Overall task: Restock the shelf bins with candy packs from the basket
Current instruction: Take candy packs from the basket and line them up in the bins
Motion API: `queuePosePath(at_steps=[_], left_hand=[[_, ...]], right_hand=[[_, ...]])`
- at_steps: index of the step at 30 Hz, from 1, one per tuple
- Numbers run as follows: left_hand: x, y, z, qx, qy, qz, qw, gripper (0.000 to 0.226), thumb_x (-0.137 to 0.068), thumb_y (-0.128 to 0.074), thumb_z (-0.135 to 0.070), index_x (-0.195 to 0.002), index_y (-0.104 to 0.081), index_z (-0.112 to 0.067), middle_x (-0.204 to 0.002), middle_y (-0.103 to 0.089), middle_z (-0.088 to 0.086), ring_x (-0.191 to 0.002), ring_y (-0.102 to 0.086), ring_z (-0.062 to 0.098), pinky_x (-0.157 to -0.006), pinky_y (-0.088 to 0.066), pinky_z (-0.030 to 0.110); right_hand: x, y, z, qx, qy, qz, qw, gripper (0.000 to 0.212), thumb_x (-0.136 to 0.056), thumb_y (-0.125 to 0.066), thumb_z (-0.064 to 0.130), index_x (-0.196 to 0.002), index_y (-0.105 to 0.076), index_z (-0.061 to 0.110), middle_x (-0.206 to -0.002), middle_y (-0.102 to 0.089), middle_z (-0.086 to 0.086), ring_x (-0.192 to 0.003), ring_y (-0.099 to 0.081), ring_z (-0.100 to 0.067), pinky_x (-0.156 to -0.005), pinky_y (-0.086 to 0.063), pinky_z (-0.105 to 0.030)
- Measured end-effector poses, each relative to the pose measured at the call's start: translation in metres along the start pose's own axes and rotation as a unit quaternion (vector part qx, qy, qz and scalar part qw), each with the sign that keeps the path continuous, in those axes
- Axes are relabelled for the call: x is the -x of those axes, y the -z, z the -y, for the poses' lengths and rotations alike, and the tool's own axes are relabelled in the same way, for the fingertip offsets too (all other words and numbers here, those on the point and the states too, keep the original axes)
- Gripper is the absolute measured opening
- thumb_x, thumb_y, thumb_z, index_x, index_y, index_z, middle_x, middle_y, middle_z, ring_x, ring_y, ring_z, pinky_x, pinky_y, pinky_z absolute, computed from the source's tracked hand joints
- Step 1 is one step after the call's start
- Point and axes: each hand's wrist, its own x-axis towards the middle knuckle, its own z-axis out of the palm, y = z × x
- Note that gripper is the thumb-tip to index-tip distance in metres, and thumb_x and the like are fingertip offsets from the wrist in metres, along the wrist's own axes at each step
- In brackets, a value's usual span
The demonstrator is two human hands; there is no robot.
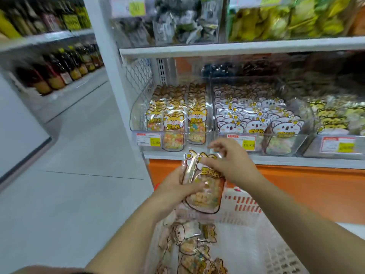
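Head camera: left hand (173, 186) grips and right hand (229, 161) pinches a candy pack (207, 194) just below the fox bin (136, 115), likely squaring it to slot upright.

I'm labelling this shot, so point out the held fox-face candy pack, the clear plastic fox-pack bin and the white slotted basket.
Clear fox-face candy pack (209, 191): head view, candy-filled lower body.
Clear plastic fox-pack bin (138, 115): head view, left side wall.
White slotted plastic basket (245, 206): head view, far wall.
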Motion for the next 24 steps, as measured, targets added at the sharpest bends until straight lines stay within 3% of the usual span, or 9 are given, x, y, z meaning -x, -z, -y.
queuePosePath(at_steps=[2, 4, 7, 9, 11, 13, 17, 22, 24], left_hand=[[0.001, 0.011, -0.028, 0.010, -0.047, -0.019, 0.999, 0.038, -0.089, -0.073, -0.007, -0.123, -0.059, -0.013, -0.112, -0.075, 0.007, -0.109, -0.071, 0.025, -0.099, -0.054, 0.039], [-0.001, 0.024, -0.051, 0.032, -0.086, -0.035, 0.995, 0.039, -0.087, -0.074, -0.007, -0.123, -0.059, -0.013, -0.114, -0.075, 0.006, -0.110, -0.070, 0.025, -0.097, -0.055, 0.039], [-0.012, 0.043, -0.079, 0.041, -0.124, -0.037, 0.991, 0.059, -0.080, -0.082, -0.023, -0.132, -0.056, -0.013, -0.126, -0.069, 0.011, -0.119, -0.065, 0.031, -0.106, -0.047, 0.050], [-0.020, 0.054, -0.095, -0.001, -0.140, -0.037, 0.989, 0.058, -0.082, -0.081, -0.027, -0.132, -0.055, -0.016, -0.128, -0.069, 0.007, -0.119, -0.065, 0.025, -0.103, -0.050, 0.044], [-0.026, 0.066, -0.113, -0.070, -0.153, -0.071, 0.983, 0.046, -0.090, -0.075, -0.025, -0.129, -0.050, -0.024, -0.123, -0.069, -0.006, -0.107, -0.068, 0.003, -0.091, -0.054, 0.021], [-0.033, 0.082, -0.124, -0.149, -0.169, -0.146, 0.963, 0.060, -0.093, -0.070, -0.028, -0.140, -0.035, -0.037, -0.120, -0.059, -0.017, -0.097, -0.061, -0.011, -0.085, -0.052, 0.015], [-0.059, 0.123, -0.124, -0.242, -0.188, -0.274, 0.912, 0.055, -0.095, -0.066, -0.016, -0.146, -0.046, -0.022, -0.120, -0.056, -0.005, -0.101, -0.058, 0.012, -0.091, -0.047, 0.027], [-0.081, 0.146, -0.122, -0.335, -0.195, -0.290, 0.875, 0.043, -0.094, -0.059, -0.007, -0.133, -0.060, -0.024, -0.120, -0.064, -0.002, -0.097, -0.063, 0.016, -0.094, -0.051, 0.034], [-0.087, 0.148, -0.121, -0.390, -0.199, -0.275, 0.856, 0.045, -0.093, -0.060, -0.009, -0.133, -0.060, -0.028, -0.122, -0.063, -0.004, -0.105, -0.062, 0.019, -0.095, -0.051, 0.036]], right_hand=[[-0.007, 0.014, 0.027, -0.104, -0.035, -0.016, 0.994, 0.060, -0.070, -0.087, 0.037, -0.120, -0.053, 0.031, -0.107, -0.058, 0.016, -0.090, -0.057, 0.003, -0.070, -0.042, -0.014], [-0.014, 0.025, 0.044, -0.239, -0.094, 0.049, 0.965, 0.074, -0.064, -0.087, 0.032, -0.127, -0.049, 0.028, -0.111, -0.063, 0.010, -0.097, -0.064, -0.005, -0.076, -0.050, -0.021], [-0.024, 0.022, 0.066, -0.378, -0.146, 0.185, 0.895, 0.040, -0.079, -0.074, 0.003, -0.114, -0.058, 0.012, -0.100, -0.075, -0.005, -0.095, -0.073, -0.023, -0.087, -0.059, -0.040], [-0.035, 0.008, 0.080, -0.408, -0.130, 0.195, 0.882, 0.035, -0.087, -0.062, -0.011, -0.119, -0.058, 0.001, -0.095, -0.076, -0.009, -0.088, -0.074, -0.021, -0.077, -0.061, -0.034], [-0.050, -0.003, 0.092, -0.401, -0.105, 0.146, 0.898, 0.040, -0.087, -0.059, -0.017, -0.122, -0.057, 0.000, -0.086, -0.076, -0.005, -0.077, -0.074, -0.013, -0.061, -0.058, -0.022], [-0.073, -0.013, 0.097, -0.384, -0.090, 0.081, 0.915, 0.044, -0.085, -0.062, -0.016, -0.124, -0.058, 0.005, -0.093, -0.076, -0.006, -0.075, -0.074, -0.011, -0.057, -0.055, -0.019], [-0.130, -0.043, 0.088, -0.352, -0.133, -0.006, 0.926, 0.045, -0.082, -0.072, -0.005, -0.121, -0.061, 0.013, -0.104, -0.075, -0.008, -0.090, -0.073, -0.022, -0.076, -0.060, -0.038], [-0.161, -0.098, 0.085, -0.267, -0.193, 0.050, 0.943, 0.030, -0.080, -0.077, 0.003, -0.108, -0.067, 0.010, -0.097, -0.075, -0.013, -0.084, -0.072, -0.028, -0.067, -0.059, -0.040], [-0.170, -0.112, 0.086, -0.188, -0.157, 0.078, 0.967, 0.022, -0.084, -0.077, 0.013, -0.103, -0.069, 0.007, -0.095, -0.074, -0.012, -0.080, -0.068, -0.024, -0.064, -0.055, -0.034]])
